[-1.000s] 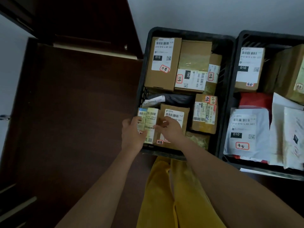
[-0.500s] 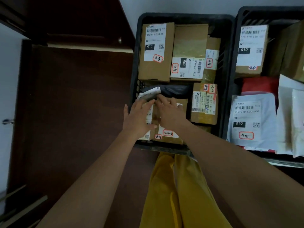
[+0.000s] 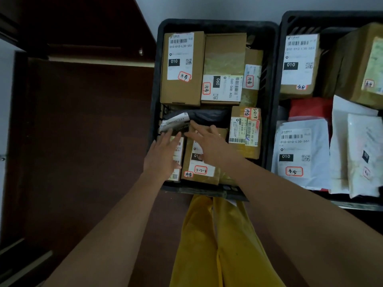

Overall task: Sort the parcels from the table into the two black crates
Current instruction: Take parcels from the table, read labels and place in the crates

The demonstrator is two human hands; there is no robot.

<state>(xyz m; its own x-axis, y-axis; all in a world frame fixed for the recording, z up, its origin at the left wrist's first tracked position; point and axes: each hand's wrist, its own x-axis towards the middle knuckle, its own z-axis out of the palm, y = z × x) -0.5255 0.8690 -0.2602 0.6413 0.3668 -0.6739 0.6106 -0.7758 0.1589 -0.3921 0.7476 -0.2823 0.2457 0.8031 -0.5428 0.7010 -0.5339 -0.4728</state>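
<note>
Left hand (image 3: 163,157) lies flat, fingers straight, on a narrow labelled parcel (image 3: 178,160) in the left crate (image 3: 154,96) near corner. Right hand (image 3: 209,143), fingers spread, rests on the adjacent cardboard box (image 3: 202,171). Right crate (image 3: 278,79) holds further parcels.

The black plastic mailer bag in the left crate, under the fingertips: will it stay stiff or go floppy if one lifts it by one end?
The black mailer bag looks wrinkled and sunken between cardboard boxes, so it would probably sag when lifted. Its glossy film may be slippery to pinch. Its curled white label suggests a soft, yielding surface.
</note>
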